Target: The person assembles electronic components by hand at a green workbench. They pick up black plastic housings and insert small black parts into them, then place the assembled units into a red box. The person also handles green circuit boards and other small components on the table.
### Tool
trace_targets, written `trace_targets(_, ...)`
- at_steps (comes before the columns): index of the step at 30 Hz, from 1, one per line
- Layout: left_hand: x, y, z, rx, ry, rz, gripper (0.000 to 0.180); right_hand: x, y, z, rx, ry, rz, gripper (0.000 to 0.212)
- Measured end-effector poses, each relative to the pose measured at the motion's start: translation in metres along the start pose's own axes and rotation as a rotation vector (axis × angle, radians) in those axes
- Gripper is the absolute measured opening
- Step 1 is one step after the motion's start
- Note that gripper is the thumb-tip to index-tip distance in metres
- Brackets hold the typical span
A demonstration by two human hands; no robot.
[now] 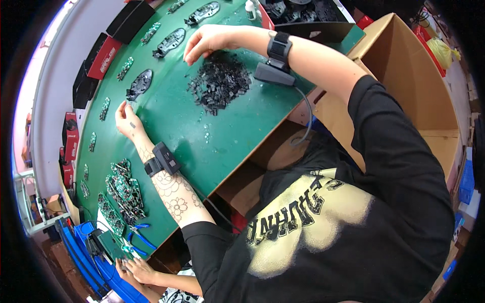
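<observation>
Mouse shell (140, 82) lies left of the plastic-parts heap (221, 85), left hand (127, 120) beside it, right hand (209, 41) at the heap's edge; both nearly closed, contents unclear. Cardboard box (404, 65) stands right of heap, circuit-board pile (124, 191) left.

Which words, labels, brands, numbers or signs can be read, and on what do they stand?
Wording isn't copied here, only its places:
Black shirt: large dark letters across a pale-yellow print.
Red box, upper left: white lettering.
Black device, left wrist: print too small.
Red packages, left side: too small.
</observation>
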State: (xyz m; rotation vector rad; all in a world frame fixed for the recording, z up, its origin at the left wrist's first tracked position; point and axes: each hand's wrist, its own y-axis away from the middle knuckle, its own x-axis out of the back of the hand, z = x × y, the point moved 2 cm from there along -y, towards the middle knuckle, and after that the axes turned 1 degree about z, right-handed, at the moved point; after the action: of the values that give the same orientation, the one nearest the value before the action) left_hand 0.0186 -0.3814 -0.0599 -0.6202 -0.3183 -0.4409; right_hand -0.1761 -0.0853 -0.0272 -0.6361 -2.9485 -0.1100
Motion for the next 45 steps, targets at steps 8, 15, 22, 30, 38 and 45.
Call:
trace_targets(8,-0.018,0.015,0.069,-0.069,0.144,0.102,0.025,0.001,-0.006,0.003,0.388,-0.190,0.218,0.015)
trace_targets(15,-0.108,0.097,0.339,-0.704,0.144,-0.624,0.018,0.008,0.009,0.005,0.649,-0.030,0.412,0.018)
trace_targets(22,-0.256,0.146,0.399,-0.509,-0.223,-1.059,0.037,0.004,0.009,-0.011,0.752,0.504,0.545,0.011)
trace_targets(30,-0.246,0.154,0.383,-0.475,0.258,-0.618,0.016,-0.007,0.016,-0.023,0.536,0.259,0.429,0.014)
trace_targets(38,-0.111,0.094,0.252,0.095,0.846,-0.185,0.030,0.011,0.026,-0.003,0.135,-0.662,0.342,0.021)
trace_targets(45,-0.059,0.096,0.167,0.382,0.700,-0.263,0.033,-0.015,0.027,-0.031,0.172,-0.409,0.167,0.010)
